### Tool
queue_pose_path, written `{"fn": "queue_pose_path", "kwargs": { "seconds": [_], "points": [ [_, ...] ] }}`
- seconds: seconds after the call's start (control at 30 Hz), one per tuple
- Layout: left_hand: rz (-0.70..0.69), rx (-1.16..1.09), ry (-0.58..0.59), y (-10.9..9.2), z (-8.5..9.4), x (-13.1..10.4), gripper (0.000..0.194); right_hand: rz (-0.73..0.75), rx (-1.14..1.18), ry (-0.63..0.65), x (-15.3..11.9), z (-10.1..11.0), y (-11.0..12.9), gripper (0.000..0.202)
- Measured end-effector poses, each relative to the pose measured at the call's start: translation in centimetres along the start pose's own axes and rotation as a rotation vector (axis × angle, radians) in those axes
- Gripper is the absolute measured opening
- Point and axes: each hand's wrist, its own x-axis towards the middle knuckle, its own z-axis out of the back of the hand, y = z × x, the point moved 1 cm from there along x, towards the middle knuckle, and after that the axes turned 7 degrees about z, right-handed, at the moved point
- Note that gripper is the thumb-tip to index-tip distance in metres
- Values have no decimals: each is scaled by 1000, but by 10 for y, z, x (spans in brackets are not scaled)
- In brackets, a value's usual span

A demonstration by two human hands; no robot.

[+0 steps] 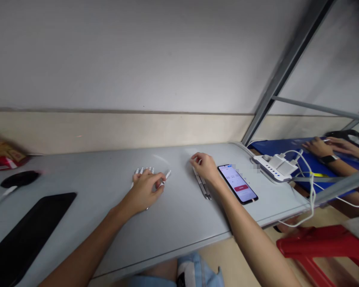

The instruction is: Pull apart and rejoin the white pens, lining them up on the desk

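My left hand is closed in a pinch on a slim white pen, whose end sticks out past the fingertips. Under and behind that hand lies a row of several white pens, mostly hidden by the fingers. My right hand hovers at the upper end of a couple of slim grey-and-white pens lying side by side. Its fingers are curled together; whether anything is between them I cannot make out.
A phone showing a timer lies right of my right hand, before a white power strip with cables. A black mat and a black oval object lie left. Beyond the metal frame, another person's hands work over a blue table.
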Motion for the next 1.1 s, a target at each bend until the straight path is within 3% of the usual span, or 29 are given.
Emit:
{"fn": "queue_pose_path", "kwargs": {
  "seconds": [0.1, 0.2, 0.3, 0.5, 0.67, 0.77, 0.9, 1.0, 1.1],
  "points": [
    [-24, -68, -32, -3, 4, 0, 17, 323, 220, 112, -7, -4, 19, 27],
    [-60, -146, -57, -7, 9, 0, 15, 434, 327, 269, -13, -8, 31, 34],
    [-73, -209, -83, -7, 11, 1, 18, 370, 346, 363, -14, -14, 33, 28],
    [-90, -75, -82, -2, 7, 4, 26, 135, 490, 284, -11, -17, 26, 42],
    [-111, 57, -142, 0, 8, 6, 29, -46, 683, 464, -11, -17, 25, 52],
    [-115, 159, -146, 0, 8, 6, 27, -115, 736, 495, -12, -16, 26, 51],
    [-113, 177, -160, 0, 7, 4, 24, -7, 714, 472, -13, -15, 29, 46],
    [-56, 103, -162, 2, 5, 3, 22, 166, 588, 343, -13, -14, 32, 37],
    [5, 14, -135, 5, 4, 5, 22, 230, 595, 226, -12, -15, 32, 25]
  ]
}}
